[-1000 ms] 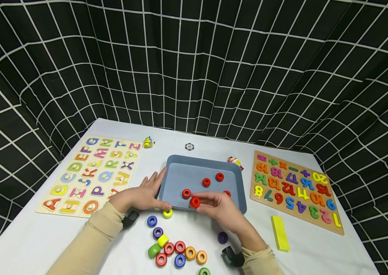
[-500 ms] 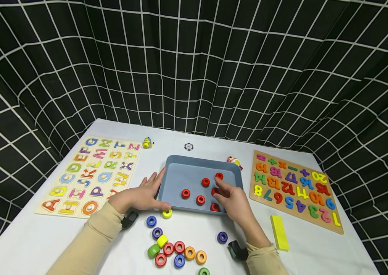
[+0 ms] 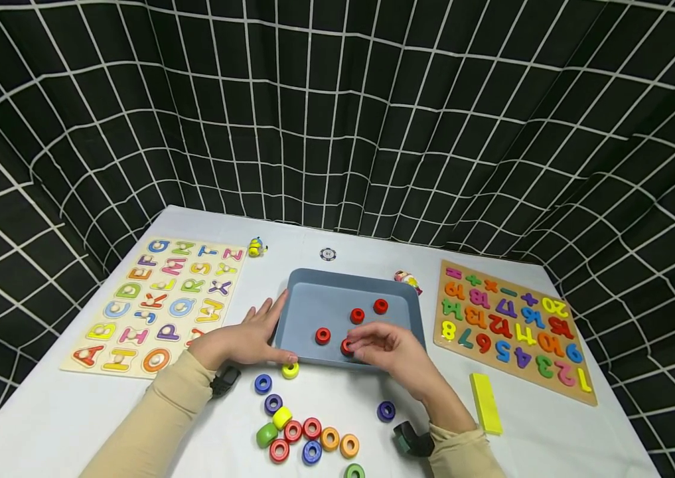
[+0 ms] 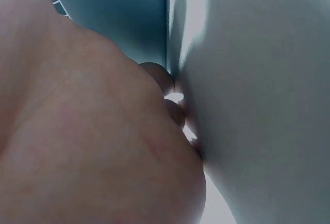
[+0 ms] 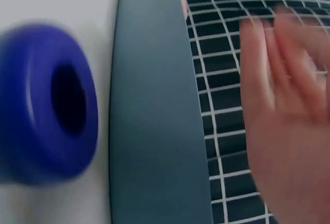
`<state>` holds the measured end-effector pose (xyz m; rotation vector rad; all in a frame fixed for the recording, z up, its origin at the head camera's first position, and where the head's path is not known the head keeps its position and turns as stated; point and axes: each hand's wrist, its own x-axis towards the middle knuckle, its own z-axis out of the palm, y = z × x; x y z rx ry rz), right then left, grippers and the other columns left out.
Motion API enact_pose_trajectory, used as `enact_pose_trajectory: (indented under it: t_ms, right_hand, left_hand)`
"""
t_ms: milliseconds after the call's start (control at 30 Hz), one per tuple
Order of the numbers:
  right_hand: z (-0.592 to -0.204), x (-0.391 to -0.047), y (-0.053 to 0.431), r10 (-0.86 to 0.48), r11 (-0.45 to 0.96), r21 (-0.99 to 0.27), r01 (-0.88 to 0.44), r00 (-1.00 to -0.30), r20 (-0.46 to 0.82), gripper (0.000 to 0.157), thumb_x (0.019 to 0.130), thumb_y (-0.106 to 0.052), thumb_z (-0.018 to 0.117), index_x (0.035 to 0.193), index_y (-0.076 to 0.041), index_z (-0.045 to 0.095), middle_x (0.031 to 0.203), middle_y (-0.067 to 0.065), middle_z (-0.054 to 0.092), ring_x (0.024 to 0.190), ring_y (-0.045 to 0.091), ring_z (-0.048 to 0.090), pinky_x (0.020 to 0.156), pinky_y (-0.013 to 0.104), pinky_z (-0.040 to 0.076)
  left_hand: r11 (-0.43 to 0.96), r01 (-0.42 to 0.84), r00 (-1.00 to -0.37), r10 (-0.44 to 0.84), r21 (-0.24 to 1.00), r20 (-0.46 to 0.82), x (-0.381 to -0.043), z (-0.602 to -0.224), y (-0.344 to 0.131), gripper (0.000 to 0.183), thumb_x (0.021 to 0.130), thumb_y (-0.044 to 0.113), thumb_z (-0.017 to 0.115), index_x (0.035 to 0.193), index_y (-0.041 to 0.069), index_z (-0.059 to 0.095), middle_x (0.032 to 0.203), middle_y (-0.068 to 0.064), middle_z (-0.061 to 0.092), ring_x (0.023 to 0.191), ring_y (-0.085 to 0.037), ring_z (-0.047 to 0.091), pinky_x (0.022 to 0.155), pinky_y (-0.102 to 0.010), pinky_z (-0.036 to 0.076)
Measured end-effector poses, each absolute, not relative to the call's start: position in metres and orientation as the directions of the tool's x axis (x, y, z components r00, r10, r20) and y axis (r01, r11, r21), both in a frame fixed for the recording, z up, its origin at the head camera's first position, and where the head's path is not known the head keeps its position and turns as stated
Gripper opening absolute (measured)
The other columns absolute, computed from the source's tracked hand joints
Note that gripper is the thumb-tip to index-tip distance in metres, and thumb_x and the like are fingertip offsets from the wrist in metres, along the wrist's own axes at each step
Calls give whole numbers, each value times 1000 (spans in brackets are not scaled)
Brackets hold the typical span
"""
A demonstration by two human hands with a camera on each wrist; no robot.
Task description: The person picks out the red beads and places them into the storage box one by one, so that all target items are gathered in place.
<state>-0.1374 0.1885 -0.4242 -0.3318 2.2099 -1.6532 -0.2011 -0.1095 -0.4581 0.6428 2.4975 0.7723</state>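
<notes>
A grey-blue tray [image 3: 325, 295] lies mid-table with several red beads inside. My left hand [image 3: 240, 342] has its fingers spread along the tray's left side, its thumb by the near-left corner. The palm [image 4: 103, 131] fills much of the left wrist view, against the tray wall. My right hand [image 3: 393, 352] is over the tray's near-right part, fingers bent loosely, fingertips at a red bead [image 3: 346, 346] that they partly cover. In the right wrist view those fingers are blurred and nothing shows between them. Other red beads [image 3: 322, 336] [image 3: 357, 316] [image 3: 380, 306] lie in the tray.
Several loose coloured beads [image 3: 311, 427] lie in front of the tray, and a purple-blue bead [image 5: 49, 103] sits by the right wrist. A letter board [image 3: 160, 299] is at left, a number board [image 3: 516, 325] and yellow block [image 3: 485, 403] at right.
My right hand set a red bead down in the tray and moved right among the beads there. It then came back left over that bead. The left hand stayed put.
</notes>
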Motion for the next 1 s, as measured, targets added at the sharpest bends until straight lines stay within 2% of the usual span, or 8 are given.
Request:
enact_pose_trajectory:
  t_ms: [100, 200, 367, 533, 700, 800, 900, 1000]
  right_hand:
    - [-425, -130, 178, -649, 351, -933, -73, -738, -187, 29, 85, -9, 71, 114, -8, 68, 107, 18, 70, 92, 17, 69, 80, 24, 58]
    - [-430, -125, 165, -763, 449, -855, -261, -610, -215, 26, 85, -9, 71, 111, -14, 70, 99, 6, 72, 80, 2, 63, 72, 19, 56]
    - [-438, -119, 145, -788, 546, -673, -499, -579, -209, 29, 83, -15, 75, 110, -25, 69, 91, -10, 62, 73, -5, 50, 63, 11, 47]
    - [-442, -114, 135, -817, 534, -640, -552, -533, -222, 36, 81, -20, 78, 114, -27, 67, 95, -14, 58, 77, -5, 50, 66, 10, 46]
    - [-443, -113, 134, -828, 493, -682, -540, -533, -176, 28, 83, -22, 76, 108, -28, 66, 99, -16, 58, 81, -3, 51, 70, 11, 47]
    - [-439, -115, 138, -816, 448, -770, -455, -560, -144, 29, 84, -18, 75, 111, -25, 66, 105, -13, 63, 89, -2, 57, 81, 17, 53]
    - [-432, -118, 147, -761, 410, -852, -324, -637, -124, 35, 85, -12, 73, 118, -20, 66, 115, -5, 67, 101, 1, 61, 95, 24, 52]
    - [-425, -123, 158, -647, 382, -902, -201, -756, -105, 40, 86, -8, 71, 125, -15, 65, 125, 5, 66, 110, 8, 63, 97, 25, 52]
  left_hand:
    - [740, 288, -796, 538, 608, -278, -200, -457, -110, 127, 73, 71, 67, 153, 22, -19, 162, -20, 5, 151, -35, -5, 122, -56, -1]
    - [742, 283, -797, 535, 608, -281, -200, -456, -111, 127, 73, 71, 66, 153, 22, -19, 162, -20, 6, 151, -35, -5, 122, -56, -1]
    - [734, 294, -792, 546, 613, -274, -200, -455, -110, 127, 73, 69, 67, 153, 20, -19, 162, -20, 6, 151, -35, -5, 122, -55, -2]
    - [730, 303, -790, 552, 613, -267, -200, -456, -110, 126, 74, 68, 67, 153, 20, -18, 162, -20, 7, 151, -35, -5, 122, -55, -1]
    - [729, 303, -789, 553, 613, -267, -200, -457, -110, 125, 75, 68, 67, 153, 21, -18, 162, -20, 6, 151, -34, -5, 122, -55, -1]
    - [732, 300, -791, 549, 612, -270, -200, -458, -110, 125, 74, 69, 67, 153, 22, -19, 162, -20, 6, 151, -34, -5, 122, -55, -2]
    - [735, 297, -792, 546, 610, -273, -201, -458, -111, 125, 74, 69, 67, 153, 23, -19, 162, -19, 6, 151, -34, -5, 122, -54, -2]
    - [733, 300, -791, 548, 611, -270, -201, -458, -110, 125, 75, 68, 67, 153, 22, -19, 162, -19, 6, 151, -34, -5, 122, -55, -2]
